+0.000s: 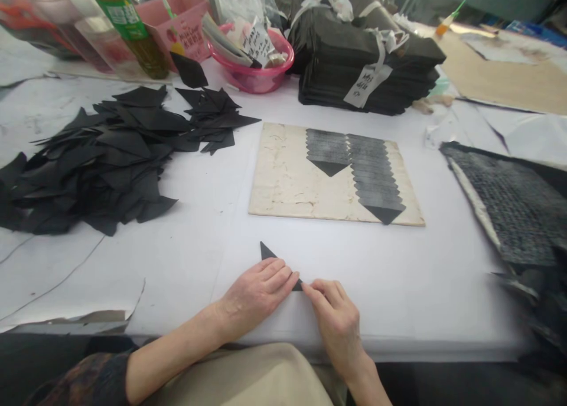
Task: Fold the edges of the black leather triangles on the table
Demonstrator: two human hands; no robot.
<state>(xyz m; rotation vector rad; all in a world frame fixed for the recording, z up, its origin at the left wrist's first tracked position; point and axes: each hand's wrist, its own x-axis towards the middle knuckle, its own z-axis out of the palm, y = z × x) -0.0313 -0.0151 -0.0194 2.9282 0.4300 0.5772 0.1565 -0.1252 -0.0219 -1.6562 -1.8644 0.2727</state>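
A small dark triangular piece of cloth or leather-like material lies on the white table near its front edge. My left hand rests flat over the middle of it, fingers stretched out and together. At its right corner my right hand is closed in a pinch, thumb and forefinger on the tip. The piece's middle is hidden under the left fingers. Just beyond the hands lies a cream board with two rows of overlapping dark folded triangles, their points facing me.
A large heap of black cut pieces spreads on the left. At the back stand a bottle with a green label, a pink basket and a tied black stack. A grey textured sheet lies at right.
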